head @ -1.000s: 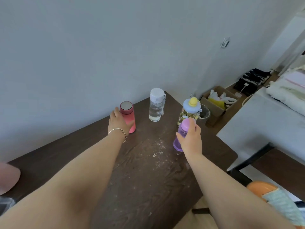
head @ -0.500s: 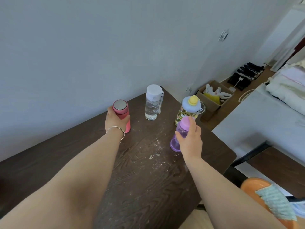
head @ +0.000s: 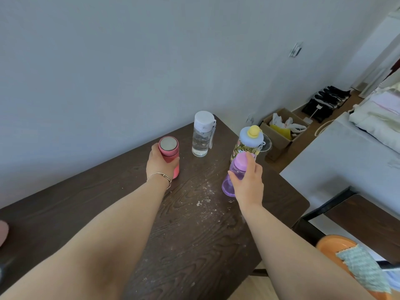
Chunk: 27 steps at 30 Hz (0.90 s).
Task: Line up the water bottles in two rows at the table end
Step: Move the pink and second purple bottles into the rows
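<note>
Both our hands gripped upright bottles, left hand (head: 161,164) round the pink bottle (head: 169,153) at eleven o'clock, right hand (head: 249,182) round the purple bottle (head: 234,173) at one, clear bottle (head: 202,135) and yellow-capped bottle (head: 249,141) standing just beyond at the table (head: 194,230) end

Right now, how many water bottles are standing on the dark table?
4: the red bottle in the left hand, the clear bottle beside it, the purple bottle in the right hand, the yellow-capped bottle behind.

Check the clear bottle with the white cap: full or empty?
Partly filled. The clear bottle stands upright on the table, capped, and its lower body looks to hold water; the exact level is hard to tell.
</note>
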{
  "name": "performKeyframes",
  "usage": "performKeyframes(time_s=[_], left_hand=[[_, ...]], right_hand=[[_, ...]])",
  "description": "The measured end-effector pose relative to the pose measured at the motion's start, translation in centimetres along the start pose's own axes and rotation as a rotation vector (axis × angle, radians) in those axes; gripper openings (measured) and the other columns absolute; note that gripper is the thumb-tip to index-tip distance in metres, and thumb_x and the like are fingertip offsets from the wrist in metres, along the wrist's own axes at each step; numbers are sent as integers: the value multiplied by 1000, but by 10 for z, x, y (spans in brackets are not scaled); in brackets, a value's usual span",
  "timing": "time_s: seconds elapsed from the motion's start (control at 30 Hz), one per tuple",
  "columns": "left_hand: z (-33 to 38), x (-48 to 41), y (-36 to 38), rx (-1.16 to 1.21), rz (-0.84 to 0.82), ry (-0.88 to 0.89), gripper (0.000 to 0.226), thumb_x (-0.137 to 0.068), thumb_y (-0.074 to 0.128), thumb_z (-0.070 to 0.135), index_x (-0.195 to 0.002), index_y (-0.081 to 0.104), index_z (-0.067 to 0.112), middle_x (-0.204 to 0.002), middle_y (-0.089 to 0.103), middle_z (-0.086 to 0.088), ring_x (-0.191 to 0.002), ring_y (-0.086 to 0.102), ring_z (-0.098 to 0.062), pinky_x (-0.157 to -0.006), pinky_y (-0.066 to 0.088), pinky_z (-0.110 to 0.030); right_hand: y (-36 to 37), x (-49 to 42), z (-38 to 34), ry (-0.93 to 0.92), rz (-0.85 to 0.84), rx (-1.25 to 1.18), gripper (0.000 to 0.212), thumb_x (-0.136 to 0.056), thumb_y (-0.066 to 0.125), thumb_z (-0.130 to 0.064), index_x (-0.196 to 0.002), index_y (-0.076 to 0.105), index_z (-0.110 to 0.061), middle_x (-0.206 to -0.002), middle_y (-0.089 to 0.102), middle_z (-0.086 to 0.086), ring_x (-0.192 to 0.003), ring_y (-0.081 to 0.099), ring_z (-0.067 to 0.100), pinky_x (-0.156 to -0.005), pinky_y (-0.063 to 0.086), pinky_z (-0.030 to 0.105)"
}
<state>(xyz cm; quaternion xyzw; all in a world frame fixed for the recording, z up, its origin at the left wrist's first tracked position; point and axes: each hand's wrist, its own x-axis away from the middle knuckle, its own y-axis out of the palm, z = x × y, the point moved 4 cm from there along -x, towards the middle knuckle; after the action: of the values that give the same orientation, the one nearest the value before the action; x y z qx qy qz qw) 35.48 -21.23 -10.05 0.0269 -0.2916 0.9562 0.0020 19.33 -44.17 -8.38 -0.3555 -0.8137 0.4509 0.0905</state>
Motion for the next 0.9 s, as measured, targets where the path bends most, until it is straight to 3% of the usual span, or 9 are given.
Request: performKeyframes(time_s=[0.4,0.63,0.9], left_hand=[[12,72,-42,43,58,-6,66,-74,78,28,-130,43,19,-128,57,-2,-113,57,-28,-91,47,-37],[2,152,-90,76,130,-54,67,-74,76,30,-131,41,24,-128,57,2,-112,57,-26,-90,48,-36],[-33,241,-148,76,200,-134,67,-74,75,30,-131,41,28,-126,58,4,-108,58,-23,-89,48,-36]], right_hand=[[-31,34,-41,-164,-61,-85,80,-84,76,-31,-148,28,-26,-142,41,9,-119,54,28,-91,52,38],[-51,94,-54,-254,-145,-149,78,-85,75,-31,-147,28,-31,-133,43,9,-108,57,33,-82,52,45],[-53,169,-80,-301,-266,-192,78,-85,73,-33,-147,26,-35,-133,42,7,-103,60,38,-79,50,42]])
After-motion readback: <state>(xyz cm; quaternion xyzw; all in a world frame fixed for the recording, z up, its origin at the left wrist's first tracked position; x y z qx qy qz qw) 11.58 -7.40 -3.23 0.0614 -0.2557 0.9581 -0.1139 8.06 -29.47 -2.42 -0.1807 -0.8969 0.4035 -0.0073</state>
